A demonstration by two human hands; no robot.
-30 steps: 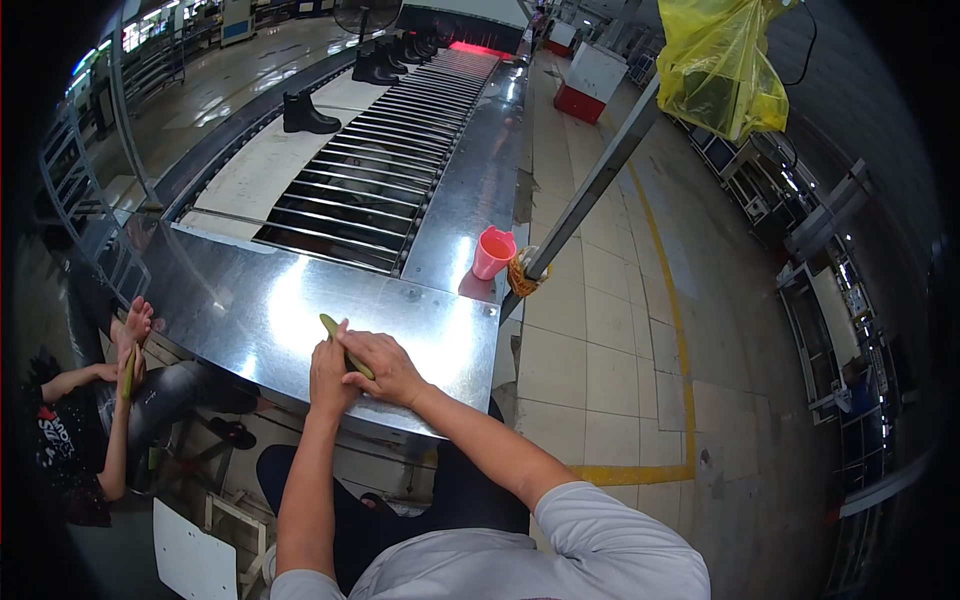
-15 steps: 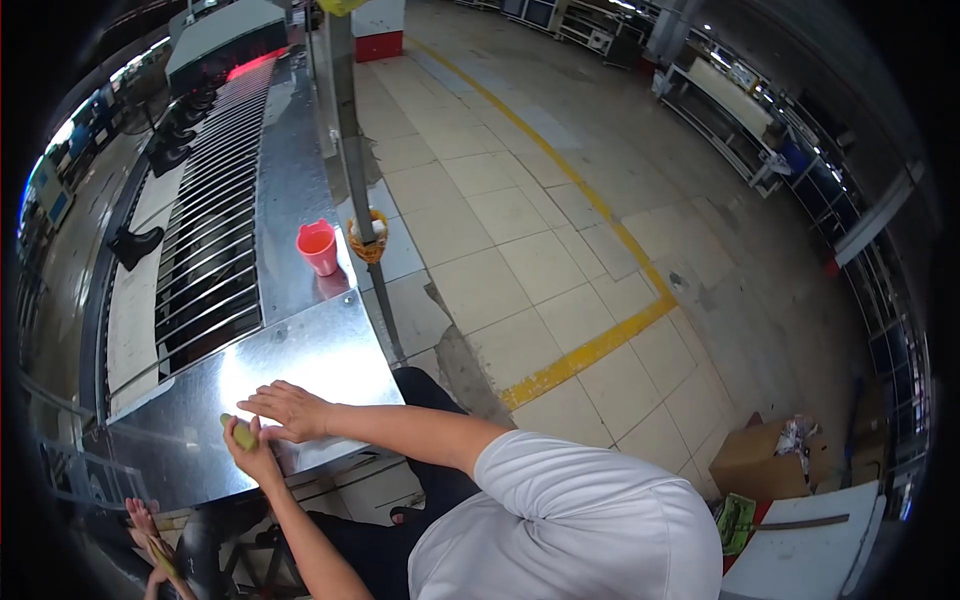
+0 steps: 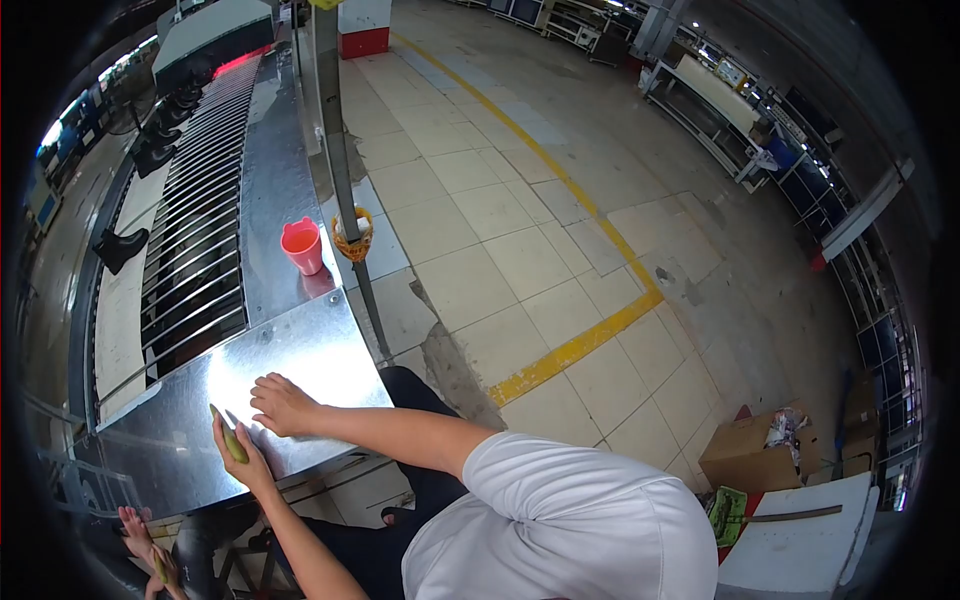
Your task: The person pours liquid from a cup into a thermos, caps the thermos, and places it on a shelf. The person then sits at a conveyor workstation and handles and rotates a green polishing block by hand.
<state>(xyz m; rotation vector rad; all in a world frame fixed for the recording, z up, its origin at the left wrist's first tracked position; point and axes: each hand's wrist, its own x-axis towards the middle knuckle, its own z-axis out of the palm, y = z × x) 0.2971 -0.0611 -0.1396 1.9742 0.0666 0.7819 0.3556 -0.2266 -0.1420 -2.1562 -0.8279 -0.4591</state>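
Note:
My left hand (image 3: 246, 462) is closed round a long yellow-green fruit (image 3: 235, 443), whose exact kind I cannot make out. The fruit's narrow end points up and away over the metal tabletop (image 3: 170, 450). Just to the right of it, my right hand (image 3: 285, 405) hovers apart from the fruit with its fingers curled in. A small dark pointed shape (image 3: 231, 417) shows between the two hands; whether it is a blade in my right hand or a shadow is unclear.
A pink cup (image 3: 303, 247) stands near the table's right edge, beside a post with an orange holder (image 3: 352, 237). Black boots (image 3: 120, 248) line the roller conveyor (image 3: 195, 230). At lower left, another person's hands (image 3: 150, 550) hold a similar yellow-green piece. A cardboard box (image 3: 755, 455) sits behind right.
My right hand has drawn back off the fruit, its stretched fingers now curled. The fruit has turned more upright in my left hand. The whole view has shifted slightly.

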